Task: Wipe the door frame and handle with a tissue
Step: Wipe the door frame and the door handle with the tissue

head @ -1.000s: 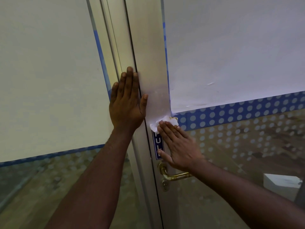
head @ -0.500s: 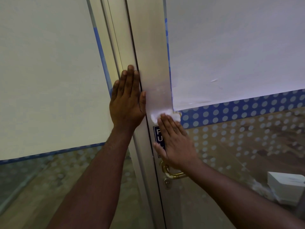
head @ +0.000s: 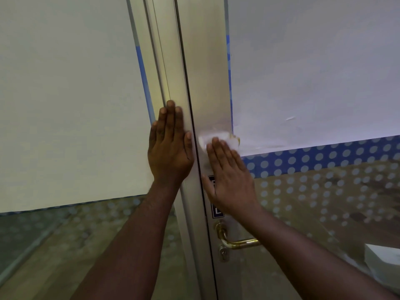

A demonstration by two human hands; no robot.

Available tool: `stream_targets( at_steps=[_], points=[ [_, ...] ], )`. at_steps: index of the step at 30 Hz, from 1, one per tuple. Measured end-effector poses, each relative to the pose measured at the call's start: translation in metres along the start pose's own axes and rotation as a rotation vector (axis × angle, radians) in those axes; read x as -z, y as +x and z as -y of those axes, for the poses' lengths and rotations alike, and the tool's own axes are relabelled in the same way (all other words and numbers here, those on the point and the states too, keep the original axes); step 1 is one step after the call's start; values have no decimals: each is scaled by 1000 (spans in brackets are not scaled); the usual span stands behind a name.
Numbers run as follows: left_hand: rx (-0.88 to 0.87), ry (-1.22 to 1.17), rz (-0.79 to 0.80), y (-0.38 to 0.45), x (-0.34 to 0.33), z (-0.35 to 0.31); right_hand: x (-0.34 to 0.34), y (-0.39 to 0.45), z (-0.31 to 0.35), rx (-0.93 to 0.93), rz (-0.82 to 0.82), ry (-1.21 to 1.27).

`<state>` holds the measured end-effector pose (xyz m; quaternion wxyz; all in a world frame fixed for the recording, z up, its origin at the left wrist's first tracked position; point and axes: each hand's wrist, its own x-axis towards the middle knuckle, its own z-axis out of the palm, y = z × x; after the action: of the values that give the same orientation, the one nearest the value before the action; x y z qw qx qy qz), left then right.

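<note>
Since a second ago, the right hand point(head: 230, 178) has slid a little way up the door frame point(head: 205, 83), carrying the tissue point(head: 218, 140) with it, so more of the brass handle point(head: 237, 240) now shows below the wrist, while the left hand point(head: 171, 152) has stayed in the same place. Both hands lie flat and open, fingers straight and pointing upward. The left palm rests on the pale metal post just left of the dark seam where door meets frame. The right palm presses the crumpled white tissue against the metal stile of the door, right of that seam; only the tissue's upper edge shows beyond the fingertips point(head: 216, 142), level with the bottom corner of a white sheet point(head: 303, 72) covering the glass. A small dark sign point(head: 216, 211) on the stile is mostly hidden behind the right hand. The frame runs nearly vertical, leaning slightly left toward the top. The handle sits lower on the same stile, its lever lying horizontal and pointing right, with a keyhole point(head: 223, 252) just beneath. A blue band with pale dots point(head: 324, 156) crosses the right pane, and dotted clear glass below shows a wooden floor point(head: 54, 256) beyond. Another white sheet point(head: 65, 94) covers the left pane
</note>
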<state>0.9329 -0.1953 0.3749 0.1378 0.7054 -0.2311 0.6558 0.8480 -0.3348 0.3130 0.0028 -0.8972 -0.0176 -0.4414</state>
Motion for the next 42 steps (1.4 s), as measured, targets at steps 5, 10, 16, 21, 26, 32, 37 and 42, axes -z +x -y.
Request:
stream_targets(
  at_steps=[5, 10, 16, 21, 26, 32, 37, 42],
  points=[
    [-3, 21, 1, 0, 0, 0, 12, 39, 9, 4, -74, 45],
    [-13, 26, 5, 0, 1, 1, -4, -22, -3, 105, 51, -55],
    [-14, 37, 7, 0, -1, 2, 28, 47, 7, -4, -79, 41],
    [-10, 40, 0, 1, 1, 1, 9, -10, -2, 167, 85, -36],
    [-4, 35, 15, 1, 1, 0, 25, 23, -5, 43, -18, 6],
    [-12, 39, 1, 1, -1, 2, 14, 3, -2, 138, 62, 32],
    [-4, 42, 0, 0, 1, 1, 7, -23, -18, 109, 111, 1],
    [-2, 39, 12, 0, -1, 1, 22, 18, -12, 27, 28, 36]
  ],
)
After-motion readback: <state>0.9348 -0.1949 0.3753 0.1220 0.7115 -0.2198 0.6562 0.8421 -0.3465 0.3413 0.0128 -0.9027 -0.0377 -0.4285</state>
